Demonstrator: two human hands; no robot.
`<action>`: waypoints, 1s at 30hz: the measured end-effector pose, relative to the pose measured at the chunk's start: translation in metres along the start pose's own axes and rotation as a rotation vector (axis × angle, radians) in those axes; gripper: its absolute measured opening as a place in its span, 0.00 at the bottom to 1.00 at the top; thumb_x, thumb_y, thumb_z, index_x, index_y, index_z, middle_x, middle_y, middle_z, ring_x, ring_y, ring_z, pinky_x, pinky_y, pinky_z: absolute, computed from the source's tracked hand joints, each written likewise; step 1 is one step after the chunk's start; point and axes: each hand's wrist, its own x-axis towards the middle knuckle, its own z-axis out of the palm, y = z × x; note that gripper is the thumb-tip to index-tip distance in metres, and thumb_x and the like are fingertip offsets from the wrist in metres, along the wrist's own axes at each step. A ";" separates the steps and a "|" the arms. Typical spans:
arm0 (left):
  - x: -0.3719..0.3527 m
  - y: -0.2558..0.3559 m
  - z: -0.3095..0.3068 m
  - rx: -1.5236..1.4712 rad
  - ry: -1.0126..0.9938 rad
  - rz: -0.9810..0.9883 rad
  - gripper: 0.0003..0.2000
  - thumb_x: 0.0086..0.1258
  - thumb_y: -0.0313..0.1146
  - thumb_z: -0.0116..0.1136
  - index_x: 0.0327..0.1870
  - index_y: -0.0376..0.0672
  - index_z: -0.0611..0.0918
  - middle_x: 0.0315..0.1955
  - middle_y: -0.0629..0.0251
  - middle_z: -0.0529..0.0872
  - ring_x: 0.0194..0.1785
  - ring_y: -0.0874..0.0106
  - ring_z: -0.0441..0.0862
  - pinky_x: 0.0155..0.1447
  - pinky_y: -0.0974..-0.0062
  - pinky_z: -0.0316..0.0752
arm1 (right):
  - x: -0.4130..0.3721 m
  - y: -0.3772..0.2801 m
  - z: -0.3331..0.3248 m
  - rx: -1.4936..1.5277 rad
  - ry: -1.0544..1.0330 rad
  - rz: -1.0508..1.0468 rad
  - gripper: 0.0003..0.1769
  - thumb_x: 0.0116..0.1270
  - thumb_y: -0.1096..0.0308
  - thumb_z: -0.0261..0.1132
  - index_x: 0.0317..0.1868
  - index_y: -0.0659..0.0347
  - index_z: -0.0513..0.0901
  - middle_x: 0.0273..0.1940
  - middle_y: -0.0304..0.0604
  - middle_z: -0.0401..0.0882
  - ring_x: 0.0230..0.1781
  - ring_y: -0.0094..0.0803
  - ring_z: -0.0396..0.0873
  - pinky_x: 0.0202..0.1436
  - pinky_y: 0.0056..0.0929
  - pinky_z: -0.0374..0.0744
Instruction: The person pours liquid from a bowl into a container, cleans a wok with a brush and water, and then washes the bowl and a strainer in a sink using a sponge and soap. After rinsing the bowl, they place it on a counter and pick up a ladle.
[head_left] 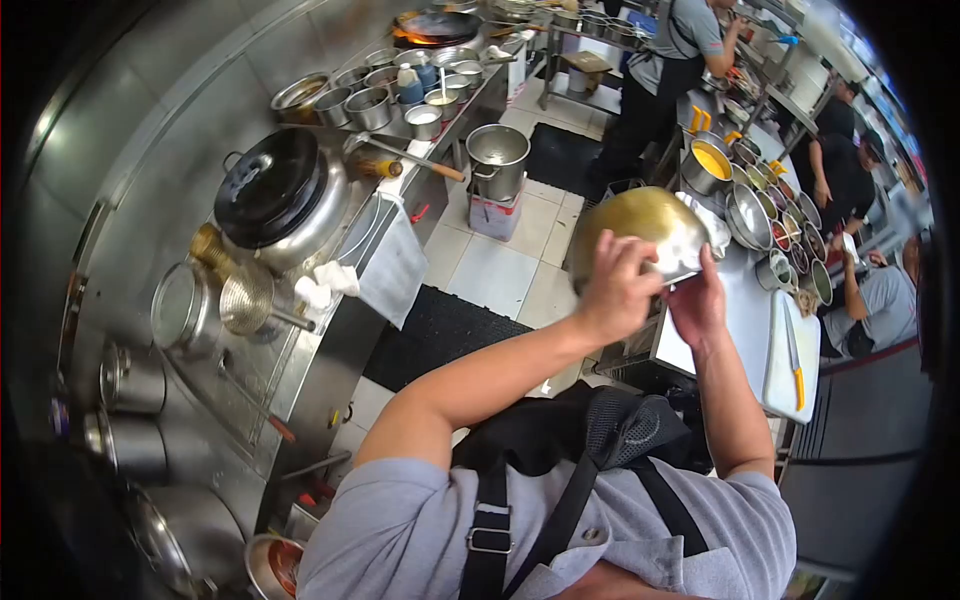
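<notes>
A round metal bowl (640, 225) with a yellowish sheen is tilted up in front of me, above the floor and the edge of the right-hand table. My left hand (622, 285) is closed at the bowl's near side, its fingers bent against the metal. On the right, my right hand (700, 300) grips the rim, with the thumb upright along it and the other fingers partly hidden. The bowl's contents, if any, cannot be made out.
Left is a steel stove counter with a black wok (270, 185), a strainer (246, 300) and several pots. A tall pot (497, 150) stands ahead on a box. Right, a yellow-handled knife (794, 350) lies on a white board (780, 385). Co-workers (660, 80) stand beyond.
</notes>
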 end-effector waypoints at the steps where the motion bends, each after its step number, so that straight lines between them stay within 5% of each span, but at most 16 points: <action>1: 0.004 0.001 0.014 -0.023 0.015 0.024 0.04 0.50 0.24 0.60 0.26 0.41 0.78 0.47 0.58 0.75 0.56 0.57 0.72 0.59 0.49 0.60 | 0.003 -0.007 -0.005 0.003 0.131 -0.059 0.24 0.74 0.51 0.57 0.62 0.59 0.74 0.55 0.43 0.81 0.54 0.33 0.79 0.52 0.35 0.78; 6: 0.012 -0.014 0.025 -0.324 -0.392 0.063 0.11 0.58 0.37 0.67 0.36 0.43 0.80 0.56 0.57 0.74 0.67 0.55 0.68 0.68 0.48 0.62 | 0.011 -0.051 -0.091 -0.205 0.369 -0.106 0.10 0.65 0.74 0.58 0.47 0.63 0.76 0.39 0.42 0.80 0.41 0.33 0.80 0.53 0.37 0.78; 10: 0.006 -0.099 0.036 -0.331 -0.493 -0.048 0.13 0.58 0.38 0.67 0.41 0.43 0.82 0.59 0.54 0.75 0.64 0.52 0.72 0.67 0.55 0.67 | 0.011 -0.054 -0.130 -0.530 0.581 -0.086 0.18 0.69 0.69 0.59 0.58 0.65 0.74 0.48 0.45 0.81 0.45 0.36 0.82 0.49 0.39 0.82; 15: -0.024 -0.271 0.036 -0.063 -0.638 -0.445 0.17 0.61 0.38 0.66 0.49 0.42 0.81 0.58 0.50 0.76 0.62 0.50 0.74 0.66 0.58 0.70 | 0.019 -0.042 -0.216 -1.117 0.585 0.096 0.16 0.67 0.67 0.62 0.52 0.64 0.79 0.39 0.41 0.82 0.40 0.30 0.81 0.42 0.34 0.79; 17: -0.049 -0.358 0.024 0.033 -0.672 -0.569 0.20 0.61 0.40 0.67 0.52 0.41 0.81 0.56 0.49 0.78 0.61 0.51 0.75 0.66 0.60 0.71 | 0.031 -0.032 -0.198 -1.414 0.641 0.271 0.13 0.67 0.66 0.62 0.48 0.65 0.80 0.34 0.44 0.84 0.36 0.34 0.83 0.40 0.40 0.78; 19: -0.101 -0.456 0.015 0.136 -0.566 -0.789 0.24 0.61 0.42 0.67 0.55 0.36 0.81 0.56 0.46 0.82 0.61 0.51 0.78 0.66 0.60 0.72 | 0.046 -0.013 -0.225 -1.599 0.481 0.046 0.13 0.66 0.67 0.60 0.48 0.64 0.79 0.33 0.54 0.84 0.37 0.51 0.84 0.41 0.48 0.76; 21: -0.143 -0.523 -0.017 -0.008 -0.402 -1.265 0.27 0.62 0.40 0.67 0.59 0.33 0.79 0.59 0.46 0.81 0.62 0.53 0.78 0.67 0.60 0.72 | 0.061 -0.006 -0.239 -1.732 0.395 0.146 0.10 0.64 0.71 0.57 0.44 0.64 0.79 0.36 0.63 0.81 0.42 0.64 0.79 0.44 0.53 0.75; 24: -0.191 -0.596 -0.051 -0.080 -0.058 -1.698 0.24 0.68 0.41 0.64 0.61 0.38 0.77 0.55 0.56 0.82 0.59 0.59 0.78 0.62 0.58 0.72 | 0.077 0.002 -0.229 -1.936 0.490 0.311 0.06 0.61 0.76 0.54 0.37 0.64 0.77 0.37 0.63 0.80 0.44 0.66 0.76 0.45 0.56 0.73; 26: -0.133 -0.568 -0.064 -0.148 0.115 -1.868 0.26 0.69 0.46 0.63 0.64 0.41 0.74 0.57 0.59 0.79 0.60 0.60 0.76 0.62 0.51 0.69 | 0.078 0.010 -0.243 -1.909 0.589 0.218 0.05 0.60 0.77 0.53 0.35 0.64 0.76 0.36 0.64 0.78 0.44 0.65 0.76 0.44 0.55 0.72; 29: -0.143 -0.620 -0.053 -0.421 0.367 -1.840 0.29 0.70 0.50 0.62 0.66 0.45 0.70 0.60 0.61 0.77 0.62 0.60 0.74 0.64 0.44 0.66 | 0.080 -0.012 -0.266 -1.677 0.823 0.181 0.12 0.60 0.79 0.50 0.40 0.66 0.79 0.35 0.64 0.77 0.39 0.61 0.77 0.44 0.51 0.72; 30: -0.139 -0.629 -0.049 -0.436 0.354 -1.830 0.29 0.70 0.50 0.62 0.66 0.45 0.70 0.60 0.61 0.77 0.62 0.60 0.74 0.64 0.44 0.66 | 0.071 -0.017 -0.306 -1.720 0.913 -0.030 0.10 0.63 0.77 0.52 0.40 0.68 0.79 0.35 0.63 0.78 0.38 0.59 0.77 0.44 0.50 0.72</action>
